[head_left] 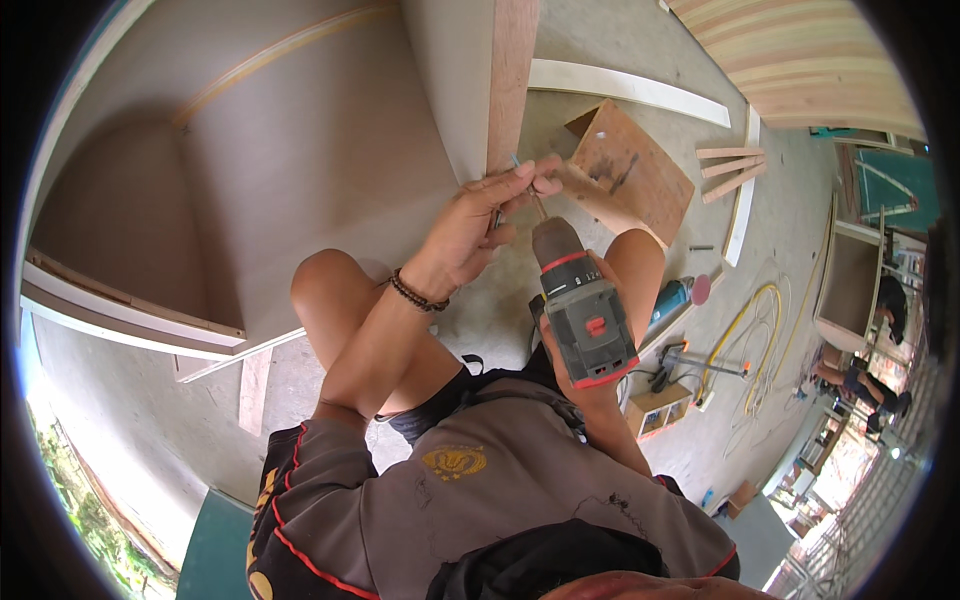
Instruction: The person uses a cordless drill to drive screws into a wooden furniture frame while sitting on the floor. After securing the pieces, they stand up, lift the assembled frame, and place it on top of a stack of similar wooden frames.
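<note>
My right hand (556,352) is wrapped around the handle of a black and red cordless drill (592,318), which points away from me. Its thin bit (540,206) reaches up to the fingers of my left hand (478,218). That hand is closed, thumb and fingertips pinched together by the bit's tip. A small blue sliver (515,159) pokes out above them; what it belongs to is hidden. Just beyond the fingertips stands the bare wooden edge (508,90) of a cabinet panel. A beaded bracelet (418,291) circles my left wrist.
A large open cabinet (320,170) fills the left side. Right of my hands stands a stained wooden box stool (635,165). Farther right lie wood strips (733,172), a teal grinder (672,300), a clamp (705,362), a yellow hose (735,325) and a small wooden box (655,412). People work at the far right.
</note>
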The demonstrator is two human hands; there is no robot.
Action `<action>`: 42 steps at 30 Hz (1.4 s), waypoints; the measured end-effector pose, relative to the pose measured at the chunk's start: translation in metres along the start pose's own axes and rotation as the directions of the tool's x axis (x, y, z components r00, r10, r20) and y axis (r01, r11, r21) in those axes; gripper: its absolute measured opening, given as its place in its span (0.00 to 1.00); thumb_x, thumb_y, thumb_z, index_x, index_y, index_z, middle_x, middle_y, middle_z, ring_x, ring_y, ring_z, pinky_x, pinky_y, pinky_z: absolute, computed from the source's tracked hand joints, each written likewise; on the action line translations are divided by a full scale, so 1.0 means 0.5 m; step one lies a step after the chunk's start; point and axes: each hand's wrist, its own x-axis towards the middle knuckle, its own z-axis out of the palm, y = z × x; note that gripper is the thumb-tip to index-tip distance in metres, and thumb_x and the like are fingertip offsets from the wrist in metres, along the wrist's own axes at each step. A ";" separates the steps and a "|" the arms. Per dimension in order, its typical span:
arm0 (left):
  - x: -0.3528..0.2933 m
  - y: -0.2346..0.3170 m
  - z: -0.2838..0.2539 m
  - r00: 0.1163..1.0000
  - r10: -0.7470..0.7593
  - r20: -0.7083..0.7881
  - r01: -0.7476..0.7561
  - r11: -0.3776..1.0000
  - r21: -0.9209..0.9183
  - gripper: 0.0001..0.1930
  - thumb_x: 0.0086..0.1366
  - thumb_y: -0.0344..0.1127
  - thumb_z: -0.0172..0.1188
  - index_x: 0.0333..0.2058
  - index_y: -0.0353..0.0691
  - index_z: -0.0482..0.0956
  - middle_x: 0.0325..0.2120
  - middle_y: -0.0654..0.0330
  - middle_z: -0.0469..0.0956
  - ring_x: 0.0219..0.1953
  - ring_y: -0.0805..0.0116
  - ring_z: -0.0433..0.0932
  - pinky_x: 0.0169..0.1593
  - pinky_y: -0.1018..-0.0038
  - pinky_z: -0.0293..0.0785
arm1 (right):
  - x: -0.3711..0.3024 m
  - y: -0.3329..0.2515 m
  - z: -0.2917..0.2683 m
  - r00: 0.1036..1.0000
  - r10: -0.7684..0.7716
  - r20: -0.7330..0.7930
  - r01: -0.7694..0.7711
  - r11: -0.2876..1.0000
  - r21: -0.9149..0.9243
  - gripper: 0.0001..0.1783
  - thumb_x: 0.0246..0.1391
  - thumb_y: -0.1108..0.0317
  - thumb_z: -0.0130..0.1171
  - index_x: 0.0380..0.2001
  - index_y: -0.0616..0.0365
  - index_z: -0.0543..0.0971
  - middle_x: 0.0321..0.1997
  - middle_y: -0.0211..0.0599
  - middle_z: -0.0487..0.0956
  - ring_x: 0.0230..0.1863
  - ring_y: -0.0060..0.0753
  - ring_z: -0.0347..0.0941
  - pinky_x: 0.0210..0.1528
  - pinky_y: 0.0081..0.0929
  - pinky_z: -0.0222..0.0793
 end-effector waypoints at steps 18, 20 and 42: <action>0.005 -0.004 0.003 1.000 0.012 -0.015 -0.014 0.991 -0.131 0.15 0.75 0.43 0.51 0.40 0.37 0.79 0.70 0.60 0.63 0.71 0.75 0.58 0.24 0.87 0.57 | 0.008 0.004 -0.021 0.995 0.043 0.089 -0.047 0.998 0.044 0.39 0.52 0.76 0.63 0.67 0.67 0.63 0.62 0.43 0.73 0.58 0.31 0.73 0.59 0.27 0.70; 0.006 -0.003 0.001 1.000 0.010 -0.026 -0.013 0.992 -0.124 0.14 0.75 0.42 0.51 0.40 0.38 0.79 0.71 0.61 0.62 0.72 0.75 0.56 0.26 0.87 0.58 | 0.014 0.001 -0.024 0.995 0.029 0.098 -0.026 0.999 -0.038 0.38 0.52 0.76 0.63 0.67 0.67 0.63 0.62 0.43 0.73 0.58 0.31 0.73 0.59 0.27 0.69; 0.012 0.003 -0.001 1.000 0.007 0.003 -0.006 0.983 -0.186 0.15 0.77 0.43 0.50 0.42 0.38 0.79 0.70 0.62 0.62 0.71 0.74 0.58 0.26 0.87 0.60 | 0.032 -0.012 -0.039 0.981 0.122 0.151 -0.100 0.984 -0.151 0.34 0.51 0.76 0.61 0.63 0.64 0.69 0.55 0.40 0.76 0.54 0.32 0.75 0.55 0.26 0.69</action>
